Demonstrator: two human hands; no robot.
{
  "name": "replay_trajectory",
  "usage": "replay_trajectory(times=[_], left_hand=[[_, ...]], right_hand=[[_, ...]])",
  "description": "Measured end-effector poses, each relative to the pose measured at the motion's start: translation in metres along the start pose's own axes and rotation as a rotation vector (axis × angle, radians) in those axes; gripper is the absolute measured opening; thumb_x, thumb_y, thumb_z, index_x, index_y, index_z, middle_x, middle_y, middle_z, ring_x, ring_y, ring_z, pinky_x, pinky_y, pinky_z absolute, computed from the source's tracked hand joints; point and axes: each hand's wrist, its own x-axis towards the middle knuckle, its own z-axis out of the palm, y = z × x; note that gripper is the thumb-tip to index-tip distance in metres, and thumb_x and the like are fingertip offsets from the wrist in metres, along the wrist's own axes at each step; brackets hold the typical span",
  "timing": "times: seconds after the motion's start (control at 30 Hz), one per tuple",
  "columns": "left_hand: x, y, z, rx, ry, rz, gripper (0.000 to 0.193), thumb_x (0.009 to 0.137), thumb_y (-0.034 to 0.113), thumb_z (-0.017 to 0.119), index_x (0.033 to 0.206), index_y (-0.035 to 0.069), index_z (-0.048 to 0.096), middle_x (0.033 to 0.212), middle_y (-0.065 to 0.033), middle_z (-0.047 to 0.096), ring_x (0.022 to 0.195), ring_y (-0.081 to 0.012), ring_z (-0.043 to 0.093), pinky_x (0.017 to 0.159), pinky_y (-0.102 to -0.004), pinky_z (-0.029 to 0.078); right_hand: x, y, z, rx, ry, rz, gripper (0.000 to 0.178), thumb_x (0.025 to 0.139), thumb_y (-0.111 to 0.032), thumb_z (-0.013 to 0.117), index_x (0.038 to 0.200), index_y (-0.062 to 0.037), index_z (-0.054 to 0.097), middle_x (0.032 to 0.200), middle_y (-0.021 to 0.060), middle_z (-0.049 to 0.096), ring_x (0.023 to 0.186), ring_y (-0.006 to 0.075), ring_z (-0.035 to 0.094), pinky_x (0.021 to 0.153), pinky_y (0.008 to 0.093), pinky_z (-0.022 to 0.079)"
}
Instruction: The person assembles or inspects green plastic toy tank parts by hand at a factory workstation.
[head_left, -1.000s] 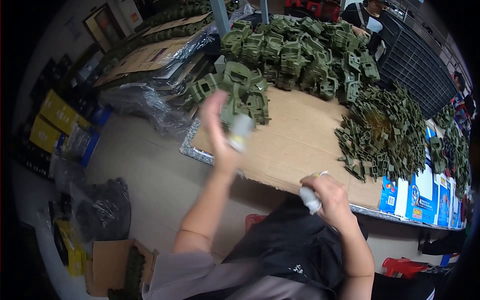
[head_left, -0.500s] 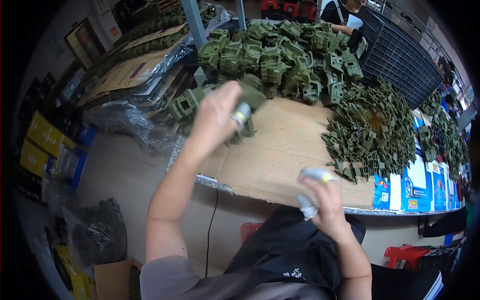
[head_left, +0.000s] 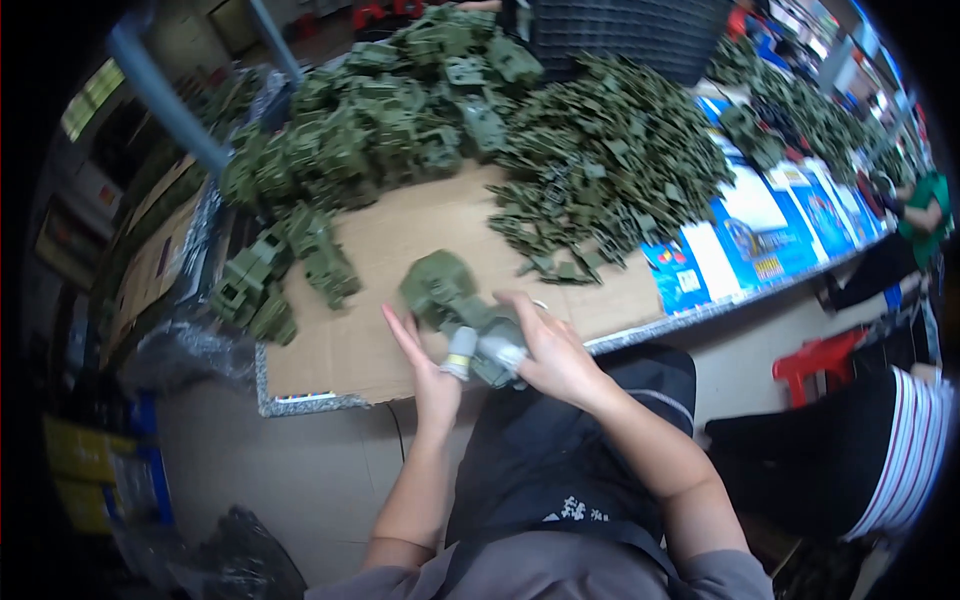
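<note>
A dark green moulded plastic part (head_left: 440,288) is between my two hands above the cardboard near the table's front edge. My right hand (head_left: 560,355) grips its lower right side, with a wrapped thumb on it. My left hand (head_left: 432,385) is at its lower left, fingers stretched out. The left thumb, wrapped in pale tape with a yellow band, overlaps the part. The far side of the part is hidden. Left of it, several similar green parts (head_left: 258,285) lie at the cardboard's edge.
A heap of larger green parts (head_left: 340,125) lies at the back, with many small green pieces (head_left: 620,150) to the right. Behind stands a black crate (head_left: 625,35). Blue printed sheets (head_left: 770,225) cover the table's right side. A red stool (head_left: 825,355) stands at right.
My left hand has come back from the parts at far left to in front of me. My right hand has moved left and grips the green plastic part. The view has turned right.
</note>
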Motion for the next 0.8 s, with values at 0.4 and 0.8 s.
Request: replay_trajectory(times=[0.4, 0.8], left_hand=[[-0.009, 0.03, -0.007, -0.344, -0.18, 0.057, 0.118, 0.059, -0.004, 0.065, 0.14, 0.016, -0.018, 0.144, -0.0161, 0.005, 0.132, -0.0314, 0.018, 0.106, -0.0462, 0.021], [-0.008, 0.002, -0.095, -1.053, -0.382, -0.531, 0.083, 0.079, 0.02, 0.062, 0.141, 0.024, 0.008, 0.122, -0.0176, 0.043, 0.09, -0.035, 0.057, 0.068, -0.0476, 0.055]], right_hand=[[-0.01, 0.008, 0.017, 0.344, 0.078, -0.227, 0.08, 0.061, 0.009, 0.049, 0.137, -0.0085, 0.029, 0.132, 0.0227, 0.038, 0.123, 0.0367, 0.037, 0.099, 0.0359, 0.035], [0.019, 0.024, -0.008, 0.031, 0.035, -0.194, 0.045, 0.075, -0.013, 0.06, 0.119, -0.0084, 0.05, 0.13, 0.0208, 0.04, 0.121, 0.039, 0.036, 0.099, 0.0417, 0.032]])
